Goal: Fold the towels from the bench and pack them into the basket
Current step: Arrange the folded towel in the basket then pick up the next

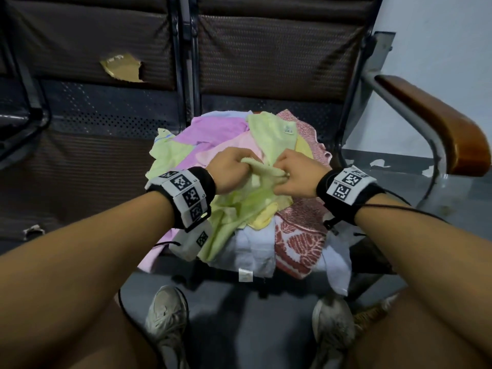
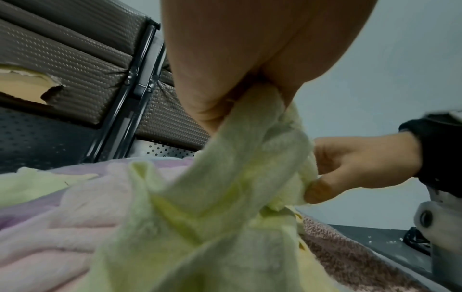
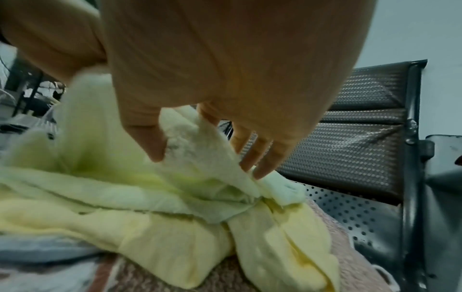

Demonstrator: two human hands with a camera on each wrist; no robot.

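Standing at the bench, you have your two shoes (image 1: 165, 319) nearest on the grey floor, forearms reaching out over them. Next out, both hands meet at the middle of the towel heap. Your left hand (image 1: 229, 170) is curled round a bunched end of the pale green towel (image 1: 247, 203); the left wrist view shows the cloth gathered into the closed fist and trailing down from it. Your right hand (image 1: 294, 174) pinches the same towel just beside, thumb against fingers on a fold of cloth, the other fingers (image 3: 265, 156) lying along it.

The relation that matters: the short stretch of towel between your grips runs left to right, and the bulk of it hangs toward you, draped over the front of the heap. Both hands sit equally close to it, so neither has the advantage. My judgement is that the towel wants lifting clear and its corners finding before any fold.

Under it lie a yellow towel (image 3: 175, 237), a red patterned towel (image 1: 300, 243) to the right and a white one (image 1: 250, 249) hanging off the front edge. Farther back are pink towels (image 1: 213, 129) and another green towel (image 1: 269, 131).

Beyond: the bench (image 1: 111, 113) with its perforated metal and woven backrests, one torn (image 1: 121, 67), and a wooden armrest (image 1: 436, 121) at right. No basket shows in any view.
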